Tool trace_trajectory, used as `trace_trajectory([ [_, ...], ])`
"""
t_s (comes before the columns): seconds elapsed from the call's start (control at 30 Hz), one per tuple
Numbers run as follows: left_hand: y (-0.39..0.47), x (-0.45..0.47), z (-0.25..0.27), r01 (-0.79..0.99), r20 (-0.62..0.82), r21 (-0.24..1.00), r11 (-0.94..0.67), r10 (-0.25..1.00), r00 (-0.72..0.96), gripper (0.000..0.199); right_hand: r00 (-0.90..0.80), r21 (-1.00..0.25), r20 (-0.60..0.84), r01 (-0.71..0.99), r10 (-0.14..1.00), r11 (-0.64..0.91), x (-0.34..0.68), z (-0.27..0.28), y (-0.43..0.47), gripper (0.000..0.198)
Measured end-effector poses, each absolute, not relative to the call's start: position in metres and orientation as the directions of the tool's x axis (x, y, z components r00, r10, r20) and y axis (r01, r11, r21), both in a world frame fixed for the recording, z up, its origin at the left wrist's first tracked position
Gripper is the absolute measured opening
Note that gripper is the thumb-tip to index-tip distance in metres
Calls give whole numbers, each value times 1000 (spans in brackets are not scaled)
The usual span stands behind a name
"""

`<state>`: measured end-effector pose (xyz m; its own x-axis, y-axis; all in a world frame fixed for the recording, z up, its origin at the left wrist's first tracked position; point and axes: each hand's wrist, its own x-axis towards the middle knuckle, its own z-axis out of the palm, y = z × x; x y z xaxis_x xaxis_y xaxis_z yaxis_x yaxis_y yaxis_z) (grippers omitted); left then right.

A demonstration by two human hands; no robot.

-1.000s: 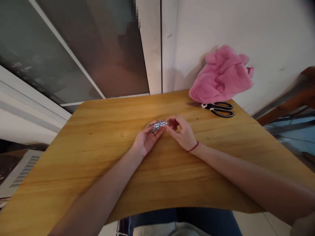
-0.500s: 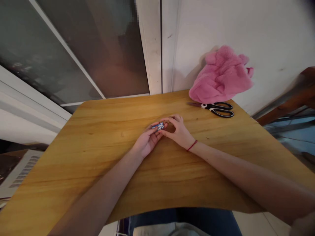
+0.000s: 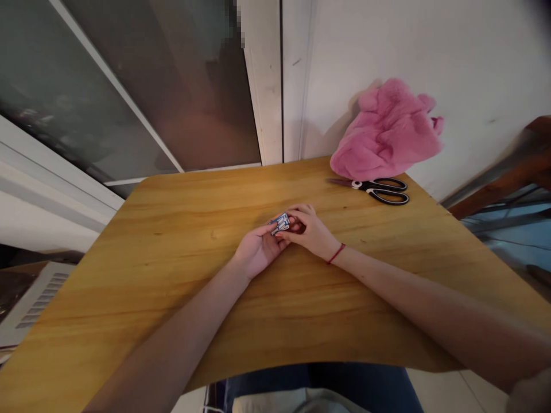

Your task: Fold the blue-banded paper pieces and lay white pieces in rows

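A small blue-and-white patterned box (image 3: 280,223) is held over the middle of the table; its exact kind is too small to make out. My left hand (image 3: 258,249) is closed on its left end, thumb on top and fingers underneath. From the right, my right hand (image 3: 313,230), with a red string at the wrist, curls thumb and fingertips against the box's right end. The fingertips of both hands meet around it and partly hide it.
Black-handled scissors (image 3: 376,189) lie at the table's back right, their blades pointing left. Behind them a pink fluffy cloth (image 3: 390,135) is heaped against the white wall. The wooden table (image 3: 181,229) meets a glass-panelled door (image 3: 193,86) at the back.
The box has turned in my fingers, so more of its patterned face shows. My right fingers have closed in on it. The scissors and pink cloth have stayed put.
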<state>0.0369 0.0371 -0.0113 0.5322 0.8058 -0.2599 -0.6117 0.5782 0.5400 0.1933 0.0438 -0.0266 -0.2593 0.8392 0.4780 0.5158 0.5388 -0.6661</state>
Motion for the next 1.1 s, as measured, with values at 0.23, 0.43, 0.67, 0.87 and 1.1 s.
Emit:
trace_trajectory([
  [0.23, 33, 38, -8, -619, -273, 481, 621, 777, 567, 30, -297, -696, 434, 489, 850, 526, 193, -21, 42, 34],
  [0.43, 32, 38, -7, -604, -265, 479, 637, 761, 592, 29, -331, -677, 438, 490, 836, 549, 191, -20, 42, 30],
  [0.67, 32, 38, -6, -578, -270, 497, 647, 748, 606, 34, -330, -667, 456, 488, 827, 563, 191, -22, 41, 28],
  [0.87, 32, 42, -4, -560, -291, 589, 582, 800, 525, 34, -300, -611, 487, 553, 820, 566, 190, -23, 41, 21],
  [1.1, 30, 44, -7, -559, -306, 604, 568, 813, 495, 29, -370, -600, 462, 539, 806, 592, 189, -18, 38, 23],
])
